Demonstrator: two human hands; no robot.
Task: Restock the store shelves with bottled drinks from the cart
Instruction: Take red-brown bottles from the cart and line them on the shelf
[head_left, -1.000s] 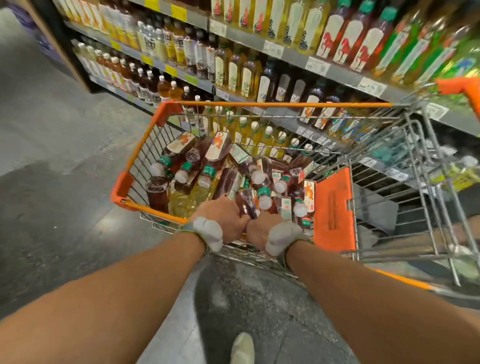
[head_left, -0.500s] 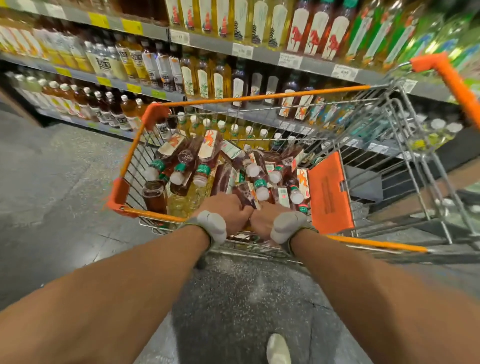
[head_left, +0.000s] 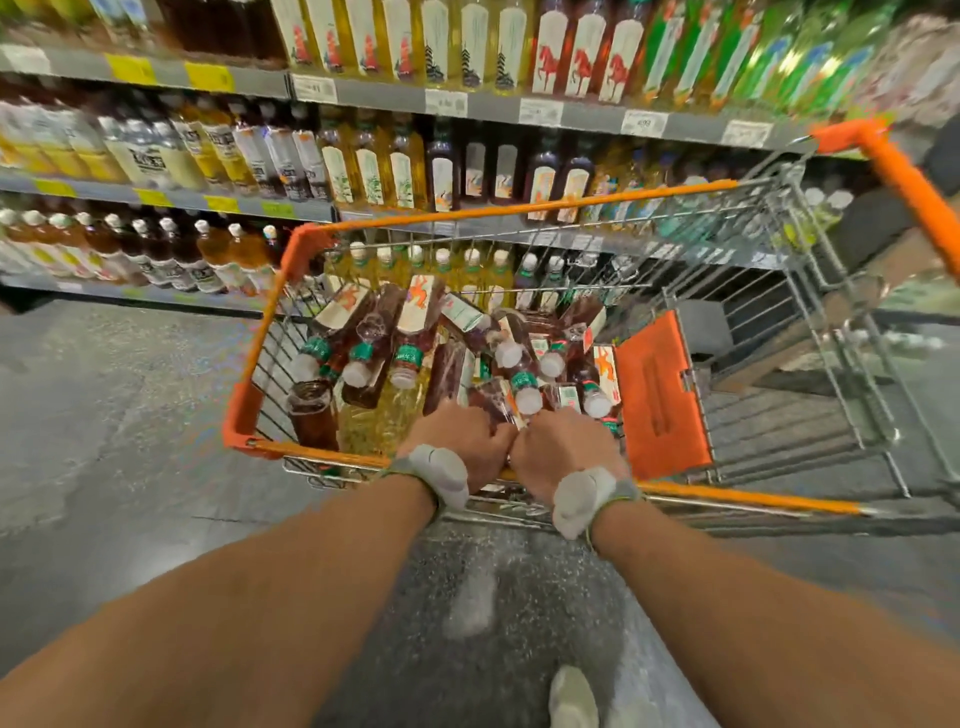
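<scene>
Both the left hand (head_left: 460, 441) and right hand (head_left: 563, 449) are clenching the cart (head_left: 306, 244) rim, swinging it squarer to the shelves (head_left: 363, 98); bottles (head_left: 415, 332) are lying untouched, unloading probably next.

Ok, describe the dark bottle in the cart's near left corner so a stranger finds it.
Find the orange-rimmed cart. In its near left corner, left of the left hand, the dark brown bottle stands on end. The other bottles lie flat, white caps showing.

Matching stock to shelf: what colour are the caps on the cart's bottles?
White caps above green neck bands; head view shows them best.
</scene>
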